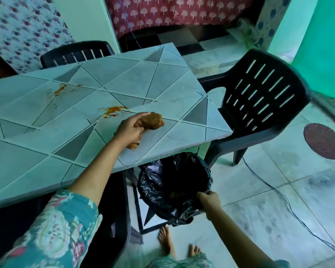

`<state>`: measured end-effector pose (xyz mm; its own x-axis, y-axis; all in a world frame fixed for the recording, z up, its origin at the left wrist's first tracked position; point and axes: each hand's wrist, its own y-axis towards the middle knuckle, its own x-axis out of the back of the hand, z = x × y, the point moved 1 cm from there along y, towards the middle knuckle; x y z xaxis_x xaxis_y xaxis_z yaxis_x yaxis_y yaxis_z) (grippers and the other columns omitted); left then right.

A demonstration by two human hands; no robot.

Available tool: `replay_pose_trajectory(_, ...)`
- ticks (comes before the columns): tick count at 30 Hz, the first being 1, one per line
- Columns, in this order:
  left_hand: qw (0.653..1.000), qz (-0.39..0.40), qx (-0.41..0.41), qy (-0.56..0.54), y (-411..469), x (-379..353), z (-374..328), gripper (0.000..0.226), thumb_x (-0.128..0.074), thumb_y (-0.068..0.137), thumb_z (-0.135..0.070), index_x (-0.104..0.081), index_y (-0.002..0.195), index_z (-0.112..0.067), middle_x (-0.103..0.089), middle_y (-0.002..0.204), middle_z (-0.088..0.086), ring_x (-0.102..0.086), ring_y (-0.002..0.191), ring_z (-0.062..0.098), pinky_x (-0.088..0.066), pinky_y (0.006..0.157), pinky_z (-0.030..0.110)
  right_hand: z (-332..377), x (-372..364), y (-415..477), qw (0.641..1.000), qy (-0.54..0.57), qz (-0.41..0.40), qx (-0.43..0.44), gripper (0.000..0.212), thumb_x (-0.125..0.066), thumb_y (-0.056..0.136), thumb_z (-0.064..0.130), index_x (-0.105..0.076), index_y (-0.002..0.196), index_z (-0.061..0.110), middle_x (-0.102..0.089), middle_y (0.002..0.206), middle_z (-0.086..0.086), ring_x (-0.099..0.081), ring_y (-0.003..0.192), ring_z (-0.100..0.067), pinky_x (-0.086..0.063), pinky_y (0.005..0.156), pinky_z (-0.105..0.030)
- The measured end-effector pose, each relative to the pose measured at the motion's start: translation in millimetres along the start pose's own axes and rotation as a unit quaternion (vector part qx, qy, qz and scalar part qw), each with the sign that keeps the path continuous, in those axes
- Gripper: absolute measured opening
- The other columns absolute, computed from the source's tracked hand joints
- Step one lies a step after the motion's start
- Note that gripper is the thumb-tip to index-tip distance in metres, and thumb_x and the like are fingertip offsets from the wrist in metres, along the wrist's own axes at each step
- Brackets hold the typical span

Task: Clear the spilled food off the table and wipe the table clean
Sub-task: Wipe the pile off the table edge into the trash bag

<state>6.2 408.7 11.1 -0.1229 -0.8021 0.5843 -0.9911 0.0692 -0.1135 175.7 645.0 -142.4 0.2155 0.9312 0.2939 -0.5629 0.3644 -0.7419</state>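
Observation:
My left hand point(129, 129) grips a crumpled, orange-stained wad of cloth or paper point(152, 121) just above the table point(46, 151), near its right front corner. Orange food smears lie on the tabletop: one smear point(113, 110) just behind the wad, another smear point(60, 89) farther back left. My right hand point(209, 198) holds the rim of a bin lined with a black bag point(172, 186), which is below the table's front edge on the floor side.
A black plastic chair point(259, 105) stands at the table's right end, another chair point(75, 53) behind the table. A dark cable point(290, 206) runs across the tiled floor at right. My bare feet point(166, 240) are beside the bin.

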Motion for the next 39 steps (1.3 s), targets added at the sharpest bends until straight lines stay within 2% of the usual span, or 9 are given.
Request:
replay_pose_trajectory(6, 0.994, 0.077, -0.068, 0.037, -38, -53, 11, 0.065, -0.046, 0.081, 0.018, -0.053, 0.129, -0.025, -0.048, 0.139, 0.005, -0.048, 0.12, 0.014, -0.039, 0.091, 0.01, 9, -3, -9, 1.0, 0.007, -0.003, -0.01, 0.006, -0.057, 0.08, 0.008, -0.051, 0.08, 0.009, -0.057, 0.073, -0.011, -0.063, 0.077, -0.035, -0.057, 0.075, -0.045)
replay_pose_trajectory(10, 0.977, 0.169, -0.126, 0.019, -62, -71, -2, 0.07, -0.049, 0.08, 0.018, -0.054, 0.124, -0.037, -0.05, 0.129, -0.013, -0.049, 0.117, 0.005, -0.041, 0.1, 0.017, 10, -5, -10, 1.0, 0.027, -0.004, -0.014, 0.017, -0.056, 0.081, 0.005, -0.046, 0.07, 0.013, -0.053, 0.072, -0.01, -0.06, 0.073, -0.032, -0.056, 0.077, -0.05)
replay_pose_trajectory(15, 0.986, 0.116, -0.101, -0.059, -13, -56, -33, 0.068, -0.044, 0.083, 0.012, -0.059, 0.108, -0.05, -0.066, 0.099, 0.003, -0.064, 0.065, 0.02, -0.057, 0.056, 0.037, 4, -7, -7, 0.999, 0.042, 0.012, -0.022, 0.01, -0.054, 0.08, 0.004, -0.047, 0.075, 0.01, -0.055, 0.076, -0.014, -0.058, 0.073, -0.031, -0.054, 0.077, -0.055)
replay_pose_trajectory(17, 0.99, 0.077, -0.114, -0.008, 27, -53, -39, 0.063, -0.044, 0.079, 0.005, -0.058, 0.113, -0.047, -0.069, 0.102, 0.004, -0.065, 0.071, 0.027, -0.058, 0.063, 0.046, -1, -8, -3, 0.999, 0.036, 0.006, -0.022, 0.006, -0.056, 0.077, 0.006, -0.05, 0.077, 0.009, -0.057, 0.078, -0.016, -0.061, 0.073, -0.032, -0.055, 0.073, -0.056)
replay_pose_trajectory(23, 0.987, 0.074, -0.121, 0.074, 123, -79, -39, 0.055, -0.048, 0.077, 0.0, -0.056, 0.126, -0.024, -0.066, 0.116, 0.008, -0.061, 0.107, 0.026, -0.048, 0.093, 0.034, -6, -10, -7, 0.998, 0.057, -0.016, -0.02, 0.007, -0.053, 0.079, 0.003, -0.053, 0.081, 0.01, -0.057, 0.073, -0.013, -0.057, 0.062, -0.026, -0.054, 0.055, -0.033)
replay_pose_trajectory(26, 0.973, 0.093, -0.151, 0.147, 137, -101, -43, 0.051, -0.064, 0.082, -0.014, -0.051, 0.131, -0.025, -0.062, 0.123, 0.007, -0.057, 0.113, 0.027, -0.044, 0.092, 0.031, -7, -11, -4, 0.998, 0.057, -0.031, -0.023, 0.009, -0.055, 0.077, 0.004, -0.053, 0.074, 0.012, -0.057, 0.07, -0.012, -0.059, 0.062, -0.027, -0.055, 0.057, -0.036)
replay_pose_trajectory(33, 0.942, 0.16, -0.233, 0.181, 92, -116, -49, 0.059, -0.063, 0.076, -0.001, -0.057, 0.127, -0.031, -0.061, 0.127, 0.001, -0.06, 0.11, 0.023, -0.041, 0.082, 0.019, -4, -13, -7, 0.997, 0.062, -0.032, -0.025, 0.01, -0.054, 0.08, 0.003, -0.053, 0.075, 0.012, -0.061, 0.075, -0.013, -0.064, 0.07, -0.031, -0.057, 0.065, -0.043)
replay_pose_trajectory(37, 0.917, 0.228, -0.284, 0.165, 20, -98, -33, 0.066, -0.061, 0.07, -0.002, -0.057, 0.121, -0.044, -0.062, 0.124, -0.009, -0.062, 0.108, 0.017, -0.049, 0.091, 0.034, -5, -13, -5, 0.997, 0.068, -0.017, -0.028, 0.012, -0.053, 0.081, 0.002, -0.053, 0.077, 0.013, -0.061, 0.078, -0.013, -0.063, 0.073, -0.031, -0.058, 0.069, -0.045)
replay_pose_trajectory(39, 0.903, 0.274, -0.283, 0.17, -14, -82, -26, 0.065, -0.054, 0.068, -0.008, -0.056, 0.12, -0.047, -0.062, 0.123, -0.012, -0.059, 0.111, 0.011, -0.045, 0.094, 0.031, -4, -11, -4, 0.998, 0.058, -0.019, -0.028, 0.01, -0.054, 0.081, 0.004, -0.053, 0.077, 0.013, -0.061, 0.077, -0.013, -0.065, 0.077, -0.033, -0.057, 0.072, -0.049)
